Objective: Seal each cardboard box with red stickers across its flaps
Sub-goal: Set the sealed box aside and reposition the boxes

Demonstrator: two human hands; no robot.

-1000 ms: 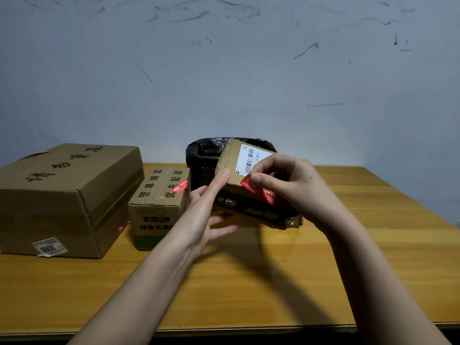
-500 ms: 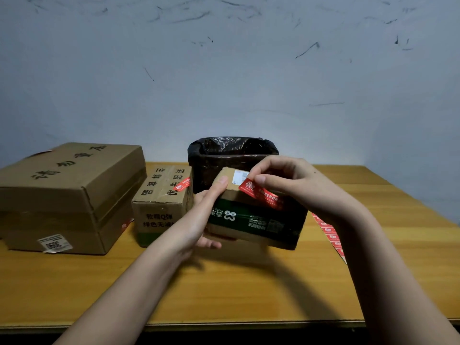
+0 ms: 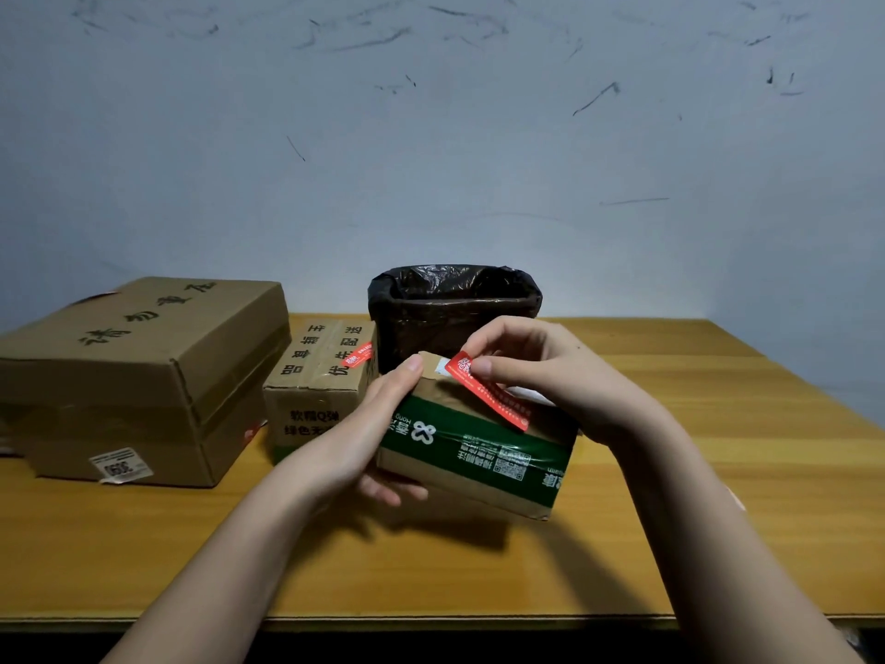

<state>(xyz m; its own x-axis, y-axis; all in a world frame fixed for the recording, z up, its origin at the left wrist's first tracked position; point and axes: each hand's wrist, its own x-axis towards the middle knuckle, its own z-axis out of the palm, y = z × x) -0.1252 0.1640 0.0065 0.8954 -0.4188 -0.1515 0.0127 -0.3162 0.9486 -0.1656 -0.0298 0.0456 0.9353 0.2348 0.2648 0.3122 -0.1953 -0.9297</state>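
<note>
Head view: red sticker (image 3: 493,394) slanting down-right.

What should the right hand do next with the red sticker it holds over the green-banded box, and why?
Probably press the red sticker flat along the box's top. The right hand pinches its upper end, while the strip lies slanted over the green-banded box with its lower end near the green band. The left hand grips the box, tilted above the table, giving support to press against.

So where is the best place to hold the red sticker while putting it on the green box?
Pinch the red sticker by its raised upper end, from above, as the right hand does. Its lower end already reaches the green-banded box, so that part should stay free for pressing.
</note>
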